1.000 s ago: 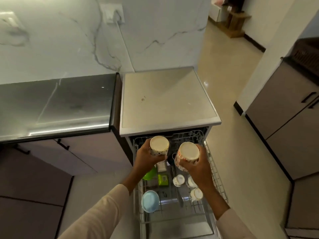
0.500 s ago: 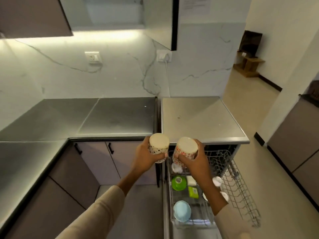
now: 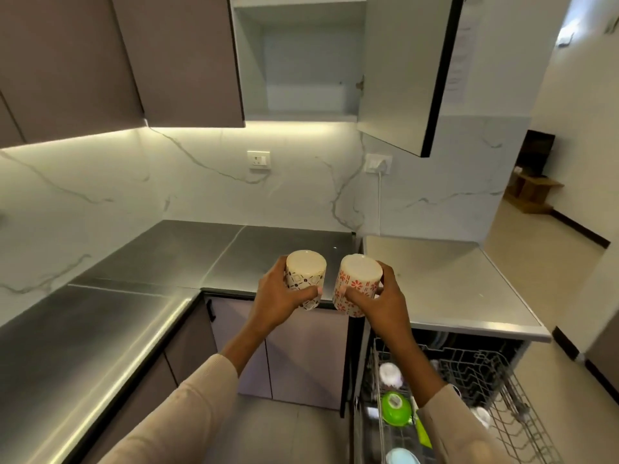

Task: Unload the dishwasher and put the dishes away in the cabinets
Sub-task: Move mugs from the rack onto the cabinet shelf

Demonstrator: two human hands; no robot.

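Swinging up from the dishwasher rack point(image 3: 522, 408), my left hand point(image 3: 279, 304) grips the black-patterned mug point(image 3: 305, 274), my right hand point(image 3: 383, 304) the red-flowered mug point(image 3: 358, 279); the open cabinet point(image 3: 301, 61) comes next.

Both arms extended forward, left grip point(image 3: 279, 304) and right grip point(image 3: 383, 304) curled holding, side by side.

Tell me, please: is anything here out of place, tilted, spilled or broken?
Nothing looks spilled or damaged. Only this: both mugs seem upside down, bases up, the black-patterned mug in the left hand and the red-flowered mug in the right hand. The upper cabinet door stands open, which suits the task.
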